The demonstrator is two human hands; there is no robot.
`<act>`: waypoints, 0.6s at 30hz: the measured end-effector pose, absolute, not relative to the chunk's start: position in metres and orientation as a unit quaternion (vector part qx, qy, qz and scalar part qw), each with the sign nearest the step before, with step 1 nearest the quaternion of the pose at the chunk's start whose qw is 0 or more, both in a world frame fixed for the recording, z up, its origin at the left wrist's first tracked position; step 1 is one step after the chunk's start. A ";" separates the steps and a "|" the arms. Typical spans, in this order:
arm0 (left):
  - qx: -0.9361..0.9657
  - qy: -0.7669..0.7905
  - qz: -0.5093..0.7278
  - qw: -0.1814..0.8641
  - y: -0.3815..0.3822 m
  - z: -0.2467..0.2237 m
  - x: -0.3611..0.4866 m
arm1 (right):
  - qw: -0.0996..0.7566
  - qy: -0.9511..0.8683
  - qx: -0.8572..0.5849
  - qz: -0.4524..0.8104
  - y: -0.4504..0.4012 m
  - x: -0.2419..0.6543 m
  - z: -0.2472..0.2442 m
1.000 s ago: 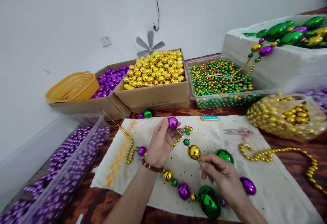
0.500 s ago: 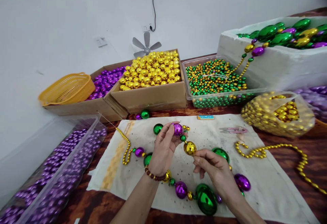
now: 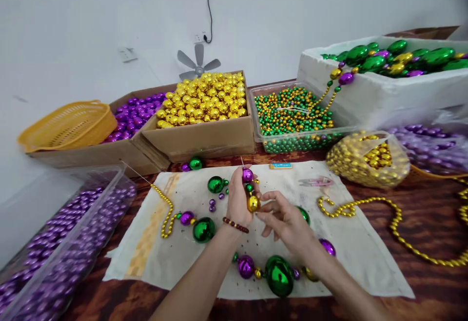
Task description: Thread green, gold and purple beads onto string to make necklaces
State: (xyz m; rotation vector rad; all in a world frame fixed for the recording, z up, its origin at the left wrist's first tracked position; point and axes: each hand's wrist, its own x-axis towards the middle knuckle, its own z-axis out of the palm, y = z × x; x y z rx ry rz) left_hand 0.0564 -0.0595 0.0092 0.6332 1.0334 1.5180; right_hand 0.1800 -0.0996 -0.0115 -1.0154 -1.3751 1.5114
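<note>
My left hand (image 3: 239,199) is closed around a strung row of beads: a shiny purple bead (image 3: 247,175), a small green bead (image 3: 249,188) and a gold bead (image 3: 253,203). A thin needle (image 3: 242,162) sticks up above the purple bead. At the gold bead's lower right edge, the curled fingers of my right hand (image 3: 283,216) come together; whatever they pinch is too small to tell. Below my hands lies the bead garland, with a big green bead (image 3: 279,275) and a purple bead (image 3: 246,266). Left of my wrist is another green bead (image 3: 204,230).
A white cloth (image 3: 142,257) covers the table's middle, with pink snips (image 3: 317,182) and loose purple beads (image 3: 212,205). Behind stand a box of gold beads (image 3: 204,99), a clear bin (image 3: 303,140) and a foam box (image 3: 369,84). A purple-bead bin (image 3: 73,243) stands left.
My left hand has turned more upright, and the needle now shows above the purple bead. The held beads hang more vertically, and my right hand's fingers have shifted. The view has swung slightly right.
</note>
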 end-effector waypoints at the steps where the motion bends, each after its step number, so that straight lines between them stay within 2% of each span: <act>1: 0.298 0.442 0.628 0.567 -0.060 0.011 0.056 | 0.418 -0.562 -0.413 0.582 -0.091 0.186 -0.007; 4: 0.402 0.455 0.531 0.591 -0.063 0.017 0.055 | 0.457 -0.574 -0.434 0.522 -0.059 0.200 0.011; 7: 0.471 0.471 0.453 0.592 -0.066 0.025 0.053 | 0.486 -0.533 -0.415 0.555 -0.035 0.198 0.024; 10: 0.512 0.472 0.430 0.575 -0.065 0.031 0.052 | 0.528 -0.476 -0.388 0.587 -0.021 0.190 0.031; 15: 0.577 0.447 0.392 0.560 -0.064 0.035 0.049 | 0.633 -0.377 -0.385 0.556 -0.004 0.197 0.040; 18: 0.588 0.442 0.384 0.558 -0.061 0.034 0.049 | 0.590 -0.392 -0.353 0.611 -0.005 0.204 0.044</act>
